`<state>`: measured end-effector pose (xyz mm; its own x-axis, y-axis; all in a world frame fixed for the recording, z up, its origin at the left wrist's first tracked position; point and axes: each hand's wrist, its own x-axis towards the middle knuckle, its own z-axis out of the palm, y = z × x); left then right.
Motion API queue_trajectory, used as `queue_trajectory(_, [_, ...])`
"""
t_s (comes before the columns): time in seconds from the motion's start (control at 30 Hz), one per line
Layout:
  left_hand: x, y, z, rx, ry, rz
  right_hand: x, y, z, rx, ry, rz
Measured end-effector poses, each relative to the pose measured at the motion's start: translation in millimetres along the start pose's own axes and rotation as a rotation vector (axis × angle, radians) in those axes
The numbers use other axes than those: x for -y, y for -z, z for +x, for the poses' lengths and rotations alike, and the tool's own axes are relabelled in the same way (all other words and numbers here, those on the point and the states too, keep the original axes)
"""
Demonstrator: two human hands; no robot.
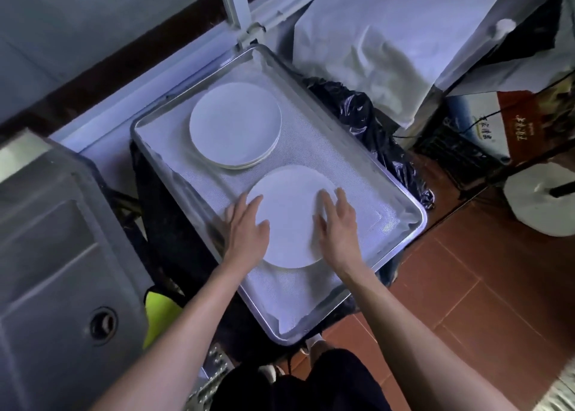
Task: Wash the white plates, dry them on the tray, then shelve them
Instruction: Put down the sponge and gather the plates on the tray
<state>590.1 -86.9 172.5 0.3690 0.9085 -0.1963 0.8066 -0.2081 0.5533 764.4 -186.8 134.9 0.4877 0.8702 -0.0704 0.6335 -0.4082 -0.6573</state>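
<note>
A metal tray [401,189] lined with a white mesh cloth stands in front of me. At its far end lies a small stack of white plates [235,126], upside down. Nearer to me lies another white plate [289,214], also face down. My left hand [247,228] rests flat on this plate's left edge with fingers straight. On the plate's right side my right hand [337,227] lies flat as well, fingers extended. Neither hand curls round the plate.
A steel sink [53,270] with a drain lies to the left. A black plastic bag [367,115] hangs under the tray's right side. White cloth covers a rack at the back right. A white roll [541,202] sits on the red tile floor [466,286].
</note>
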Motion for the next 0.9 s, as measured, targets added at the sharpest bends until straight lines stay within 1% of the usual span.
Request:
queue_trajectory(0.1, [-1,-9,4,-0.046,0.014,-0.002,-5,-3,3,0.017,0.016,0.062])
queue_trajectory(0.27, [-8,-16,8,-0.062,0.052,-0.113,-9,0,10,0.039,0.034,0.116])
queue_trajectory(0.33, [-8,-17,9,-0.082,0.076,-0.203,-10,2,11,0.047,0.039,0.144])
queue_trajectory(0.5, [-8,-17,9,-0.143,0.202,-0.548,-13,8,19,0.103,0.027,0.199])
queue_trajectory(0.63, [-8,-22,2,-0.190,0.206,-0.650,-13,11,23,0.122,-0.008,0.265])
queue_trajectory(0.77, [-18,-29,6,-0.297,0.232,-0.715,-8,10,21,0.066,-0.071,0.374])
queue_trajectory(0.9, [-28,-32,7,-0.309,0.250,-0.756,-1,18,23,-0.033,-0.136,0.428])
